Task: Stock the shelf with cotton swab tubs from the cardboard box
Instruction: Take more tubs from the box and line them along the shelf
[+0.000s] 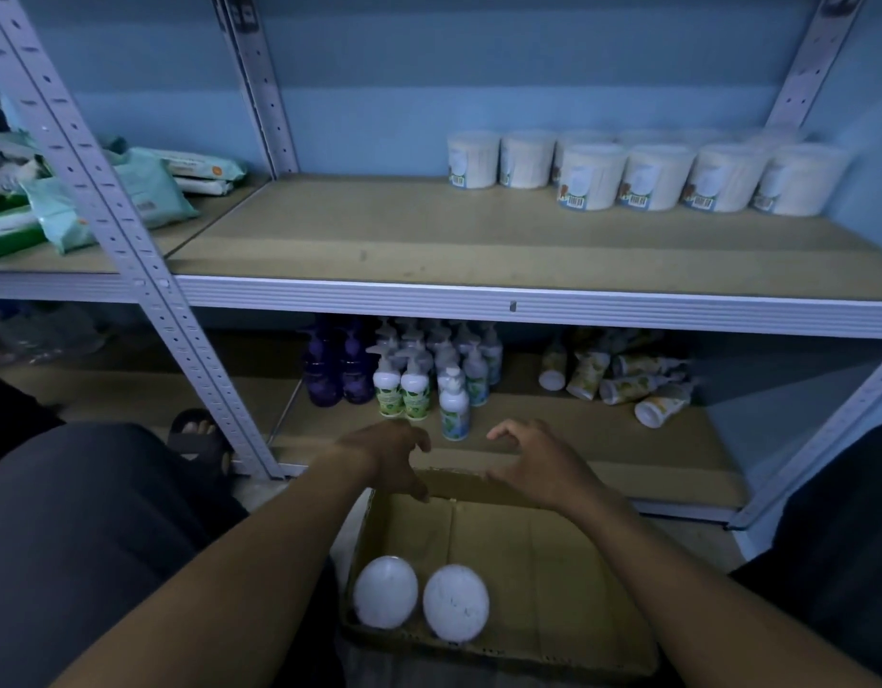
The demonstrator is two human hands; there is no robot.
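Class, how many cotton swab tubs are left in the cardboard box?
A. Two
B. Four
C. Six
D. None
A: only two tubs, one and another, stand side by side at the near left of the box; the rest of its floor is bare.

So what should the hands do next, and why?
Probably reach back and pick up the two tubs left in the cardboard box. Both the left hand and the right hand hold nothing, and the shelf has room.
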